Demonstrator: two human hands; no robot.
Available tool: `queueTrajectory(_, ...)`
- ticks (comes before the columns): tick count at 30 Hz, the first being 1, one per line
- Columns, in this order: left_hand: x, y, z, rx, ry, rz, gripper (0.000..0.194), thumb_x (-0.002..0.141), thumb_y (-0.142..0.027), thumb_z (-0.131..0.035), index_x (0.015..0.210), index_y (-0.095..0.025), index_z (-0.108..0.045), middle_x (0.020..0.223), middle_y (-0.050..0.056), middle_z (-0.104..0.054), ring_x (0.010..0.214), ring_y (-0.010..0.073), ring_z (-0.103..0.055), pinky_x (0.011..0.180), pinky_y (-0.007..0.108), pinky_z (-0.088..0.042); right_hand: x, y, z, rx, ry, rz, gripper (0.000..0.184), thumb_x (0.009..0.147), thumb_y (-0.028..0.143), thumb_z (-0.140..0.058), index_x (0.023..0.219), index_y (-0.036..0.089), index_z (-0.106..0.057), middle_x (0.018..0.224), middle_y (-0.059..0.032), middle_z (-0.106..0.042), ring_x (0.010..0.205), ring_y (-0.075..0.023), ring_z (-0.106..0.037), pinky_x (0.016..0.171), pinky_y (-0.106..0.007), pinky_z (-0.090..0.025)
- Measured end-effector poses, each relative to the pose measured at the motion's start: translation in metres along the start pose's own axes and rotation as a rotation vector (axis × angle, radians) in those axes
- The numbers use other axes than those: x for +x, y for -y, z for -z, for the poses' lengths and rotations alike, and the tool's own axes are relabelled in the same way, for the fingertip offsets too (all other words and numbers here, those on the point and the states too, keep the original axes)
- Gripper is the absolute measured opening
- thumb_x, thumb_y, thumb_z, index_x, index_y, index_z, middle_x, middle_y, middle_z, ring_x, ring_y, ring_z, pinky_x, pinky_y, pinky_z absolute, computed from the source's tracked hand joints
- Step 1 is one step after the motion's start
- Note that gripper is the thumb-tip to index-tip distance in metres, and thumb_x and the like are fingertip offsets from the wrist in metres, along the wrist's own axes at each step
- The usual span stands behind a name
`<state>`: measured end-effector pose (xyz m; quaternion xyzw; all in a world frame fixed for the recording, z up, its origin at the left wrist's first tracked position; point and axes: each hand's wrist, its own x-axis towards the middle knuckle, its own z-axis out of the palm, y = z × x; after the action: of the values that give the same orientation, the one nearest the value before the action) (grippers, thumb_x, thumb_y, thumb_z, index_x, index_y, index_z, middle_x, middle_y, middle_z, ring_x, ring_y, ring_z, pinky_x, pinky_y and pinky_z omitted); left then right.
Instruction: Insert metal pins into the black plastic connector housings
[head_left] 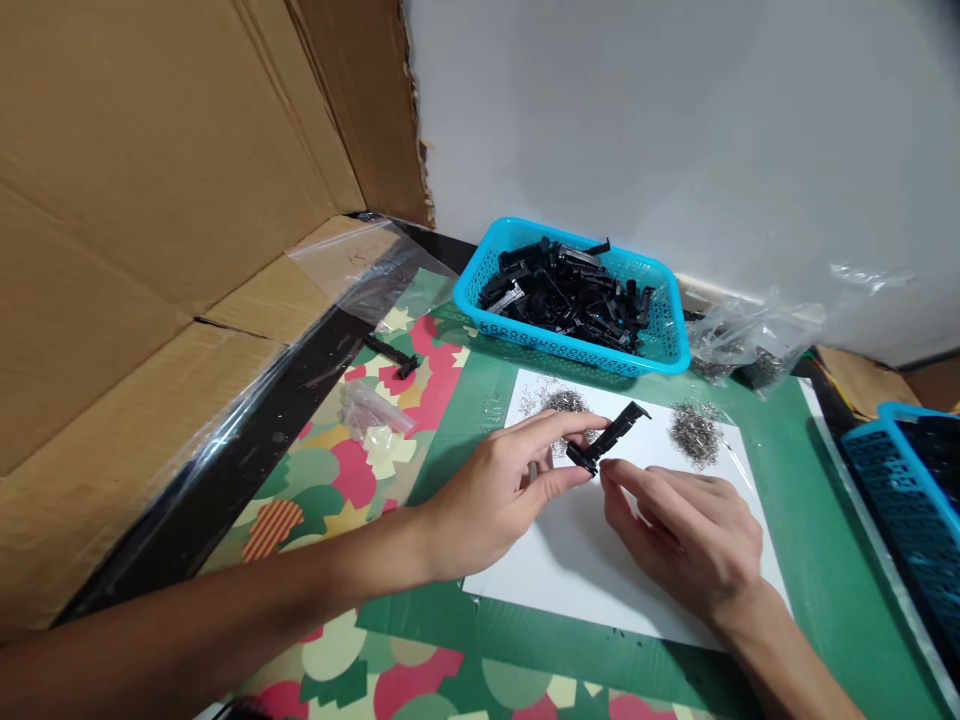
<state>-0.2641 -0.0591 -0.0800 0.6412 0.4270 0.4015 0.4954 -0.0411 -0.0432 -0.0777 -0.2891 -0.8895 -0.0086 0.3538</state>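
Observation:
Above a white sheet point(577, 560), my left hand point(502, 480) grips a long black plastic part point(616, 432) by its lower end, between thumb and fingers. My right hand point(682, 520) is closed in a pinch with its fingertips against the part's near end; whatever is in that pinch is too small or hidden to name. Two piles of tiny metal pieces lie on the sheet: one pile point(564, 402) behind my left fingers, partly covered by them, and another pile point(695, 434) to the right.
A blue basket point(465, 290) full of black plastic parts stands behind the sheet. Clear bags point(780, 330) lie right of it. Another blue basket point(877, 440) is at the right edge. A single black part point(394, 355) and a small plastic bag point(371, 415) lie left. Cardboard point(150, 180) walls the left side.

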Motion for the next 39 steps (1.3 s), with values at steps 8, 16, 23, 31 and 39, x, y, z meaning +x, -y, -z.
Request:
queueTrajectory(8,0.000,0.000,-0.001,-0.002,0.015,-0.003,0.040,0.104,-0.027,-0.061,0.143,-0.026,-0.063,0.131,0.008,-0.070,0.101,0.0199,-0.070,0.086,0.034,-0.061,-0.001,-0.001,0.001,0.006,0.039,-0.014,0.025,0.091,0.003,-0.065,0.108,0.021,-0.070,0.055,0.0084,-0.054,0.042,-0.0074,-0.046,0.046,-0.025,-0.038)
queueTrajectory(16,0.000,0.000,0.001,0.018,0.034,0.023,0.041,0.106,-0.030,-0.058,0.146,-0.025,-0.063,0.113,0.008,-0.072,0.095,0.0193,-0.069,0.080,0.031,-0.059,-0.002,-0.005,0.003,0.019,0.070,-0.003,0.015,0.097,0.007,-0.066,0.106,0.018,-0.070,0.062,0.0041,-0.065,0.046,-0.0071,-0.050,0.048,-0.025,-0.038)
queueTrajectory(23,0.000,0.000,0.002,0.026,0.062,-0.022,0.041,0.109,-0.033,-0.052,0.147,-0.025,-0.064,0.113,0.009,-0.069,0.088,0.0167,-0.067,0.080,0.032,-0.060,-0.003,-0.007,0.002,0.010,0.030,-0.064,0.011,0.097,0.013,-0.071,0.103,0.021,-0.073,0.057,0.0059,-0.058,0.044,-0.0081,-0.047,0.047,-0.024,-0.036)
queueTrajectory(31,0.000,0.000,0.002,0.013,0.034,-0.040,0.041,0.109,-0.032,-0.053,0.148,-0.026,-0.063,0.116,0.008,-0.068,0.093,0.0168,-0.066,0.083,0.032,-0.059,-0.001,-0.002,0.001,-0.005,-0.074,-0.113,0.012,0.095,0.020,-0.074,0.106,0.022,-0.076,0.051,0.0098,-0.047,0.041,-0.0067,-0.044,0.046,-0.021,-0.039)
queueTrajectory(39,-0.001,0.002,0.001,0.031,0.039,-0.070,0.041,0.108,-0.030,-0.052,0.148,-0.025,-0.063,0.116,0.009,-0.068,0.089,0.0156,-0.065,0.079,0.030,-0.060,0.003,0.004,0.003,0.066,-0.063,-0.149,0.011,0.096,0.012,-0.071,0.100,0.022,-0.076,0.056,0.0074,-0.060,0.042,-0.0070,-0.050,0.046,-0.021,-0.041)
